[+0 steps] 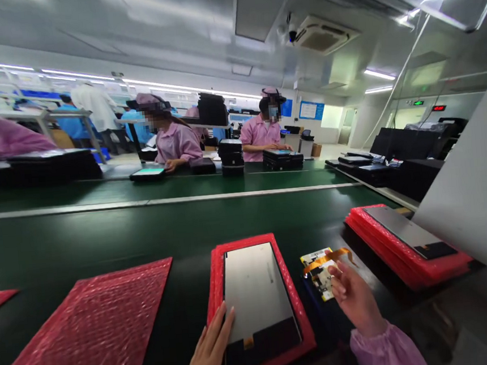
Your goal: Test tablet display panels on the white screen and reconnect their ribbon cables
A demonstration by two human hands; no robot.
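Observation:
My left hand (211, 350) rests with stretched fingers on the left edge of a display panel (258, 278), its thumb near the lower end. The panel has a silvery back, a black strip and a small orange tab, and lies on red bubble-wrap sleeves (305, 333). To its right, my right hand (355, 295) is closed, with its fingertips pinched at an orange flat ribbon cable (325, 259). The cable crosses a small stack of circuit boards (324, 283) on the dark surface. The exact contact of those fingertips is partly hidden.
Another display panel (401, 228) lies on stacked red sleeves (408, 267) at right. A flat bubble-wrap sleeve (89, 326) lies at left. Across the green bench (145, 231), two co-workers in pink sit behind stacks of black devices (231, 158). A pale pillar (482, 184) bounds the right.

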